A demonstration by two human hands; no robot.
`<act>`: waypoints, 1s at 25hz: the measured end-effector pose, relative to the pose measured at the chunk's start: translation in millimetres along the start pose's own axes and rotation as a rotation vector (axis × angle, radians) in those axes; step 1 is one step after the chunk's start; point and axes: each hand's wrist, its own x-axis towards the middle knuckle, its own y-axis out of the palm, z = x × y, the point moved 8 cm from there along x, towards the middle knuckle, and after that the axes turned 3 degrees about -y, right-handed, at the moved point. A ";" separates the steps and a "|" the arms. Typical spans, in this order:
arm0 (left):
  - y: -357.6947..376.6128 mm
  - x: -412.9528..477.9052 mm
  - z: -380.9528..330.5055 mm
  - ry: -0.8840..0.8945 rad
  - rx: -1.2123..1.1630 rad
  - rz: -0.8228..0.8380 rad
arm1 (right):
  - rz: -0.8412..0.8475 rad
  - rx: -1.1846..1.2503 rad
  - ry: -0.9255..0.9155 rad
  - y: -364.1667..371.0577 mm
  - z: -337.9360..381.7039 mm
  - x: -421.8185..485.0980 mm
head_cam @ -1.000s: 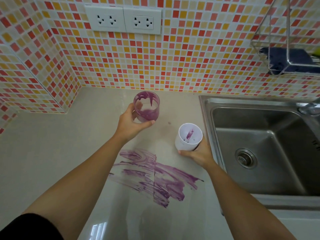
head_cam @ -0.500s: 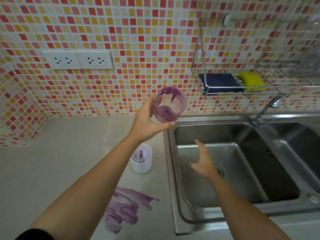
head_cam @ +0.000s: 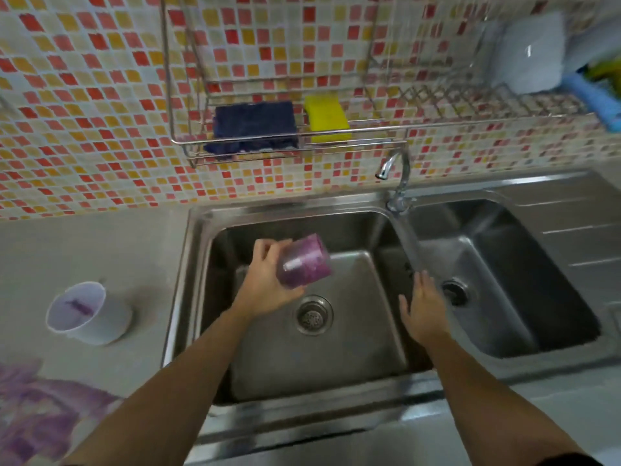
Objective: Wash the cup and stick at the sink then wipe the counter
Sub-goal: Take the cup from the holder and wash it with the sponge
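Fingers of the left hand (head_cam: 265, 285) are gripping the tilted purple-smeared cup (head_cam: 304, 260), sink drain (head_cam: 314, 314) lying just below them; right hand (head_cam: 421, 309) is hovering alongside, fingers loosely spread, holding nothing.

Cup (head_cam: 304, 260) over sink (head_cam: 336, 381); tap (head_cam: 396, 176) behind.

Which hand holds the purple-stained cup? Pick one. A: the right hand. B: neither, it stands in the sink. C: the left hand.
C: the left hand grips the purple-stained cup over the sink, while the right hand is open and holds nothing.
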 end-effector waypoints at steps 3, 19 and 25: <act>41.6 12.3 -3.6 0.028 0.143 0.069 | 0.010 -0.054 -0.038 4.9 -27.3 10.5; 72.5 64.6 -21.3 0.155 0.305 -0.044 | -0.040 -0.033 -0.106 9.5 -33.7 19.9; 90.0 75.6 -10.3 -0.298 -0.310 -0.047 | -0.092 0.264 -0.060 -40.0 -22.1 83.7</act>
